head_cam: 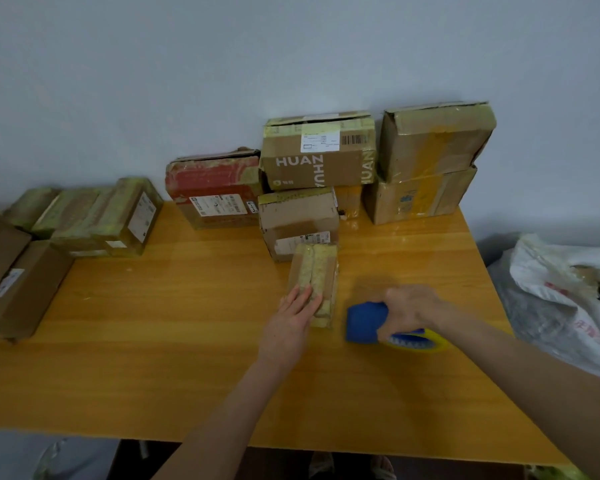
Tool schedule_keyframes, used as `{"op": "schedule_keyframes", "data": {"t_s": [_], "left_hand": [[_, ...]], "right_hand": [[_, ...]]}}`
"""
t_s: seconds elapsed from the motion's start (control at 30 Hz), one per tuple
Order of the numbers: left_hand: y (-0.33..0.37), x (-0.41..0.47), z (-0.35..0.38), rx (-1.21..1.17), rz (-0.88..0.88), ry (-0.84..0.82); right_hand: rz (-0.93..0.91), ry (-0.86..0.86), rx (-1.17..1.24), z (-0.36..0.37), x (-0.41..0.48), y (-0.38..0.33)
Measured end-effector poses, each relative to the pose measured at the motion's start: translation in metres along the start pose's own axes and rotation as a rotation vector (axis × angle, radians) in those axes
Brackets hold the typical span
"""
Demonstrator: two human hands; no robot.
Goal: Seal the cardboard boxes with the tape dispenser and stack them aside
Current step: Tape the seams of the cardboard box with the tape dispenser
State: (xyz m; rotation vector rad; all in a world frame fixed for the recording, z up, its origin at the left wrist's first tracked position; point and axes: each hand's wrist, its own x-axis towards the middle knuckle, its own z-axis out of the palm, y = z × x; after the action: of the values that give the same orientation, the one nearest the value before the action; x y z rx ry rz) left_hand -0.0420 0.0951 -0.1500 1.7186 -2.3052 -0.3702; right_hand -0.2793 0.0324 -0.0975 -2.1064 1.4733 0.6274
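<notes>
Now steadying a small box [314, 282], tape dispenser [364, 322] ready.
Straight fingers [305, 299] of the left hand [286, 329] press the small box on the bench [174, 327]; the right hand [407, 311] curls its fingers round the tape dispenser just beside it. Pressed lightly, the box could slide when tape pulls, wrinkling the seal.

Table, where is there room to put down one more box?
The widest bare patch of the table lies between the taped boxes on the left, the red box and the left hand. The near edge is bare too. The back, along the wall, is crowded with stacked boxes.
</notes>
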Motion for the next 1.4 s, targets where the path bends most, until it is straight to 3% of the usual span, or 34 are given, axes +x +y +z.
{"op": "schedule_keyframes", "data": {"t_s": [0.2,0.33,0.43,0.53,0.63,0.7,0.77,0.83,0.9,0.97,1.07,1.2,1.4], "left_hand": [[0.008,0.006,-0.009,-0.043,-0.058,0.095],[0.003,0.018,-0.013,-0.255,-0.335,0.076],[0.009,0.026,-0.011,-0.446,-0.451,-0.051],[0.026,0.030,-0.001,-0.521,-0.477,-0.034],[0.039,0.033,0.004,-0.533,-0.483,-0.009],[0.038,0.033,0.003,-0.573,-0.471,-0.017],[0.034,0.028,-0.001,-0.559,-0.454,-0.002],[0.033,0.019,-0.003,-0.518,-0.459,0.077],[0.037,0.009,-0.002,-0.485,-0.461,0.157],[0.046,0.003,-0.001,-0.484,-0.432,0.195],[0.063,0.004,0.004,-0.495,-0.352,0.166],[0.068,0.014,0.007,-0.532,-0.406,0.096],[0.055,0.017,0.009,-0.599,-0.534,0.027]], "right_hand": [[0.068,0.199,0.761,-0.008,-0.004,0.035],[0.205,0.323,1.301,0.024,-0.001,0.052],[0.328,0.325,1.701,0.045,0.005,0.059],[0.353,0.251,1.873,0.057,0.007,0.062],[0.403,0.229,1.826,0.063,0.005,0.066],[0.447,0.269,1.638,0.061,0.002,0.069],[0.443,0.298,1.377,0.057,-0.002,0.069],[0.410,0.345,0.961,0.051,-0.005,0.067],[0.363,0.481,0.680,0.043,-0.011,0.051],[0.216,0.555,0.643,0.038,-0.015,0.016],[0.012,0.473,0.591,0.043,-0.015,-0.047],[0.095,0.416,0.618,0.046,-0.006,-0.085],[0.173,0.450,0.659,0.048,0.001,-0.087]]}}
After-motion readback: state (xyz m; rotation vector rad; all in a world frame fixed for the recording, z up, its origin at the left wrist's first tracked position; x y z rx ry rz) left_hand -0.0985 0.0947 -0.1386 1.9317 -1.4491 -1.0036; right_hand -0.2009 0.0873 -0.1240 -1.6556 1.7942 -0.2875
